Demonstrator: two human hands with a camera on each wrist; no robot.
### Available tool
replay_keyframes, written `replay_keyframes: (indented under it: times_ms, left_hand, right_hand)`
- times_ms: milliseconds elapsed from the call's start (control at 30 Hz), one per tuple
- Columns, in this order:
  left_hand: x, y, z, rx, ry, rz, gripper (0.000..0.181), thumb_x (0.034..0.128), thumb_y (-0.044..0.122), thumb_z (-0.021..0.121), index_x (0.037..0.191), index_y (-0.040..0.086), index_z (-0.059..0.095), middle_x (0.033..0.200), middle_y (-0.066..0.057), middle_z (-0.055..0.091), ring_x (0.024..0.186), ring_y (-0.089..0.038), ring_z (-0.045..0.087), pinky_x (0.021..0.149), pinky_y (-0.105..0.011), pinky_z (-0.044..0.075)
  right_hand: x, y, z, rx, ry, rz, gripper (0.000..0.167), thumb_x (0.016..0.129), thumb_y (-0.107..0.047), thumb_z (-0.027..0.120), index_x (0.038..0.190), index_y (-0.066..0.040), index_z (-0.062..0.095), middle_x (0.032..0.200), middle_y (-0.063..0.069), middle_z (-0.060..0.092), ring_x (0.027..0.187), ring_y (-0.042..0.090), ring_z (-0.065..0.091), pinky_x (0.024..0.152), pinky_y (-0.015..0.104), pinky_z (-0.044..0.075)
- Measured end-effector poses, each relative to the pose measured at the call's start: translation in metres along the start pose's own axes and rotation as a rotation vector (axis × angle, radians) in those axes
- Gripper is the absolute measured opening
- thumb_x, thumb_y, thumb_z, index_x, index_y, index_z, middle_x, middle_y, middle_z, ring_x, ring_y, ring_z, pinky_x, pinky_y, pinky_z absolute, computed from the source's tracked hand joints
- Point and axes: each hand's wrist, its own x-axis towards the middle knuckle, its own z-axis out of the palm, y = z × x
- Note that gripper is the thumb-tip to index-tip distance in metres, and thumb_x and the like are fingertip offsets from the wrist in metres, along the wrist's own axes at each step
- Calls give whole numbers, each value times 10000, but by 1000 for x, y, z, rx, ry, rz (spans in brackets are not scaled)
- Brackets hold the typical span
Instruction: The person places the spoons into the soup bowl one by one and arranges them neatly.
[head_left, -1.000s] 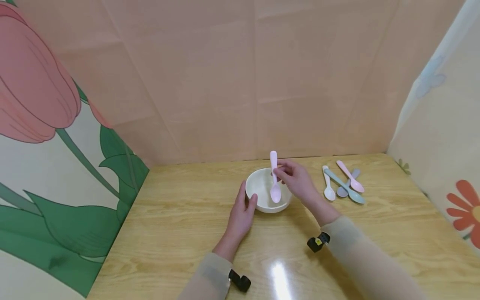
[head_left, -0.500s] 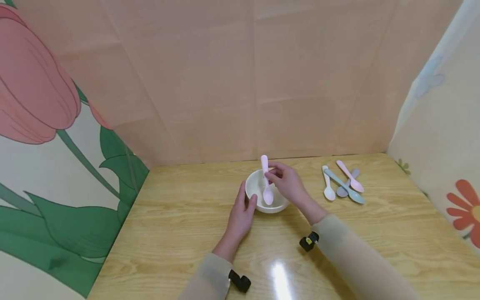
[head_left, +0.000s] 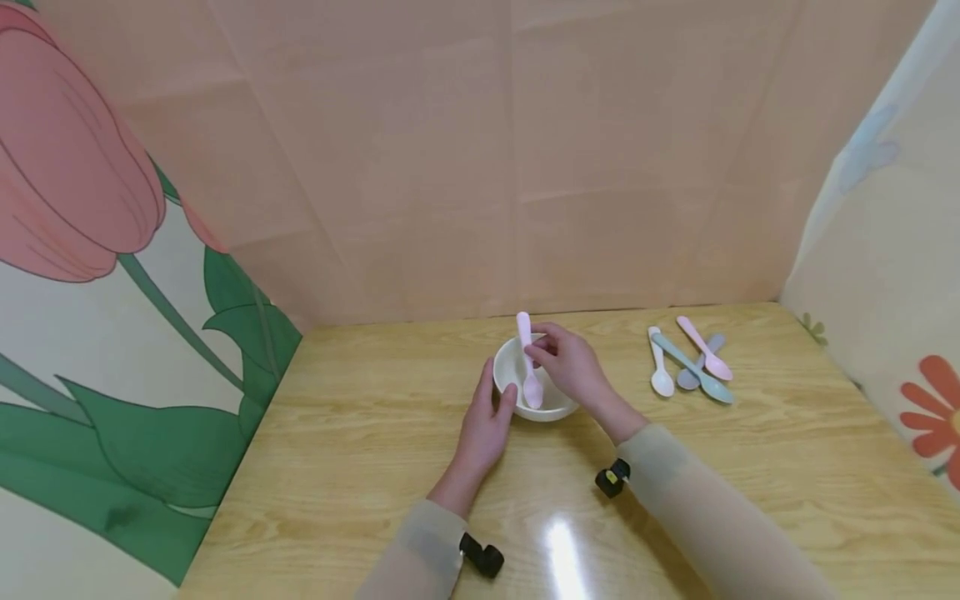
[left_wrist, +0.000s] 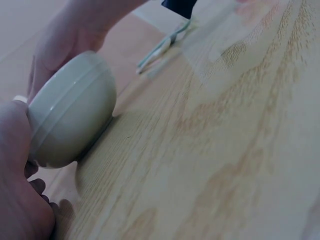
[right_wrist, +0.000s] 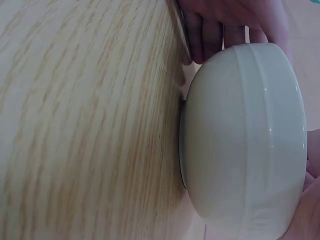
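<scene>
A white bowl (head_left: pixel 552 413) stands upright on the table, its outer wall filling much of the right wrist view. My left hand (head_left: pixel 482 427) grips it from the left, with the thumb at the near rim and the fingers around the outside. A pale pink spoon (head_left: pixel 533 390) is pinched by its handle in my right hand (head_left: pixel 573 367). Its scoop points down inside the bowl, and the handle end rises above the far rim. Whether the scoop touches the bowl's inner wall cannot be told. In both wrist views the spoon's scoop is hidden.
Right of the bowl lie several spoons: a white spoon (head_left: pixel 662 382), a blue-green spoon (head_left: pixel 696 368) crossing over a lilac spoon (head_left: pixel 687 380), and a pink spoon (head_left: pixel 717 367). A pinkish backdrop (head_left: pixel 420 208) rises behind the wood-grain table (head_left: pixel 360 450).
My right hand has shifted left with the pink spoon, bringing it from the bowl's middle toward its left side. The left hand keeps its grip on the bowl.
</scene>
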Motion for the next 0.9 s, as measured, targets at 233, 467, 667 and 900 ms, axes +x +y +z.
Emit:
replay_keyframes:
  times_ms: [233, 467, 667, 900]
  left_hand:
    - [0, 1, 0, 9, 3, 11, 739, 1172, 507, 500, 1793, 287, 166, 1802, -21, 279, 1633, -234, 296, 1325, -501, 272]
    - [0, 2, -1, -7, 2, 5, 731, 1174, 478, 513, 1793, 303, 164, 1803, -9, 275, 1634, -225, 294, 1326, -493, 272]
    - [0, 1, -1, -9, -6, 5, 728, 1176, 467, 515, 1792, 308, 161, 1806, -2, 262, 1634, -225, 291, 1323, -492, 275]
    - [0, 0, 0, -10, -7, 6, 726, 1179, 457, 508, 1793, 315, 148, 1805, -11, 261, 1634, -240, 294, 1326, -498, 262]
  right_hand:
    - [1, -1, 2, -73, -12, 10, 434, 1080, -183, 754, 1489, -73, 660, 1060, 78, 807, 901, 236, 771, 891, 486, 582]
    - [1, -3, 4, -116, -26, 17, 451, 1076, -186, 760, 1502, -87, 649, 1047, 68, 797, 879, 219, 758, 855, 458, 576]
    - [2, -5, 6, -165, -38, 33, 471, 1072, -194, 765, 1515, -97, 638, 1047, 55, 790, 867, 198, 744, 825, 427, 579]
    - [1, -5, 8, -216, -41, 52, 523, 1069, -209, 771, 1559, -149, 599, 1088, 48, 783, 863, 198, 717, 749, 377, 596]
